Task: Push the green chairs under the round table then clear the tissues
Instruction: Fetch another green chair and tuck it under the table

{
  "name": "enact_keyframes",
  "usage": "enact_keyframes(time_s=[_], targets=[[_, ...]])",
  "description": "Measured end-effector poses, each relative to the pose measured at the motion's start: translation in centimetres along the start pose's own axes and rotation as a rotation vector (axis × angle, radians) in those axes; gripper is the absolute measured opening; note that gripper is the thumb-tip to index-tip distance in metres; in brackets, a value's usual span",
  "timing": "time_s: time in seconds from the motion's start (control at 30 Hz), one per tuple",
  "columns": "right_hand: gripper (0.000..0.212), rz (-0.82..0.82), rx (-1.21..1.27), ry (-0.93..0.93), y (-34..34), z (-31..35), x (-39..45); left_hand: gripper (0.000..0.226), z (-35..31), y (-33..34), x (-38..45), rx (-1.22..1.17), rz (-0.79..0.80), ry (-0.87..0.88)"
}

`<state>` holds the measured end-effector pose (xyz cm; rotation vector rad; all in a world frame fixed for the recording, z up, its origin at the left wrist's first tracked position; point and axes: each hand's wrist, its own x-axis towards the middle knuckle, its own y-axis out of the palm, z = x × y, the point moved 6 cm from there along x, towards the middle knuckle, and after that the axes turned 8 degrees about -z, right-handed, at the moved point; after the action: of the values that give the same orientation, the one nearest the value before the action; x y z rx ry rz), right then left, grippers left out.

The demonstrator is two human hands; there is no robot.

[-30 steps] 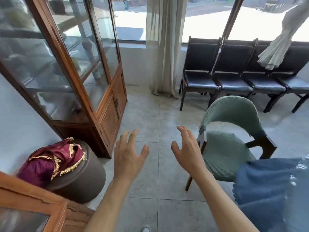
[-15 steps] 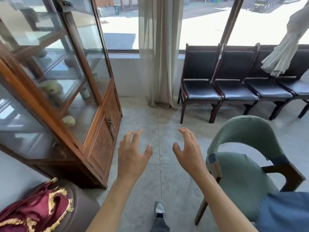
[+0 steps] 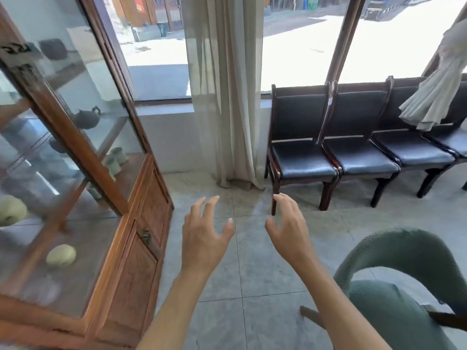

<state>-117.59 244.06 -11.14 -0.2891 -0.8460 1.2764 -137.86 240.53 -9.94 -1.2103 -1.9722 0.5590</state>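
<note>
The green chair (image 3: 394, 294), with a curved textured fabric back, padded seat and dark wooden arm, stands on the tiled floor (image 3: 252, 311) at lower right. Left hand (image 3: 203, 238) and right hand (image 3: 288, 232) hover spread wide, holding nothing.

- I read this as a teahouse or reception room: tall wooden glass-fronted cabinet (image 3: 83, 188) displaying a dark teapot (image 3: 86, 118).
- Right of the cabinet, dark padded chairs (image 3: 353, 147) line the street-facing window (image 3: 298, 39).
</note>
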Motion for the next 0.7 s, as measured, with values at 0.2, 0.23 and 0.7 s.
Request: enact_keyframes(time_s=[0.2, 0.23, 0.7], targets=[[0.053, -0.055, -0.045, 0.065, 2.0, -4.0, 7.9, 0.057, -0.1, 6.3, 8.7, -0.035, 0.050, 0.039], [0.053, -0.066, -0.048, 0.084, 2.2, -4.8, 9.4, 0.057, -0.3, 7.6, 10.3, -0.055, 0.064, 0.046], [0.052, -0.355, -0.136, 0.346, 1.4, -15.1, 28.5, 0.057, -8.7, 25.6, 31.7, -0.220, 0.281, 0.280]])
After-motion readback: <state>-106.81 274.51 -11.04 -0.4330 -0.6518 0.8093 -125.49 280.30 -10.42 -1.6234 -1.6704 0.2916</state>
